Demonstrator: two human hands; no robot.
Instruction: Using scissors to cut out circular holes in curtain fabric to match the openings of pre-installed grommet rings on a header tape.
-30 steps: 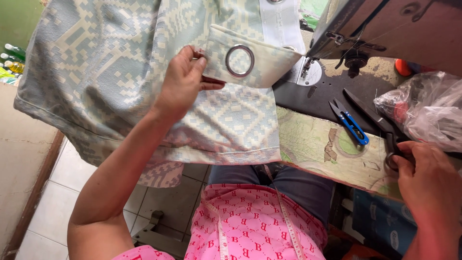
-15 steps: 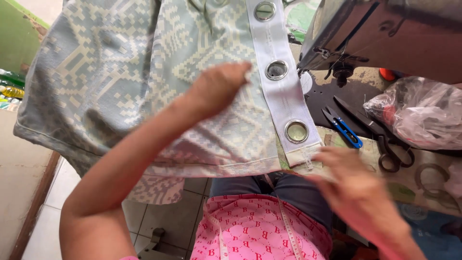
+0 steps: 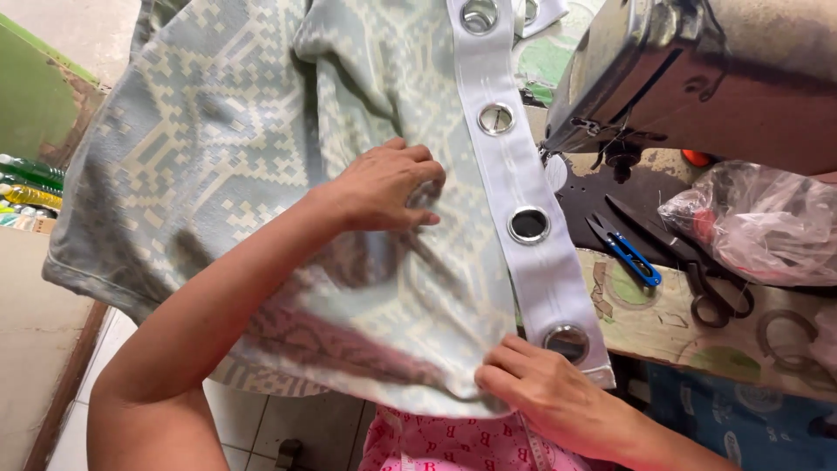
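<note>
1. Patterned curtain fabric [image 3: 227, 174], pale blue-grey w/ a cream geometric weave, drapes over the tabletop [image 3: 663, 327] edge and the person's lap; it looks heavy and soft, spread wide so the hem lies flat.
2. Sewing machine [image 3: 697, 78], dark metal head, stands at upper right, its needle area just beside the fabric's edge.
3. White header tape [image 3: 523, 209], stiff and smooth, runs along the fabric's right edge from top to near the lower hem.
4. Crumpled clear plastic bag [image 3: 758, 227] lies on the tabletop at right, something red inside, unclear what.
5. Left hand [image 3: 388, 187] lies palm-down on the fabric mid-spread, fingers loosely together, pressing the cloth; not gripping anything.
6. Right hand [image 3: 545, 392] pinches the lower hem corner near the tape's end, fingers closed on the fabric, seemingly to keep it taut.
7. Black scissors [image 3: 711, 288] rest on the worn, painted tabletop, near the machine.
8. Blue-handled thread snips [image 3: 628, 253] lie just beside the scissors.
9. Silver metal eyelets [image 3: 528, 224], round and shiny, sit spaced along the tape.
</note>
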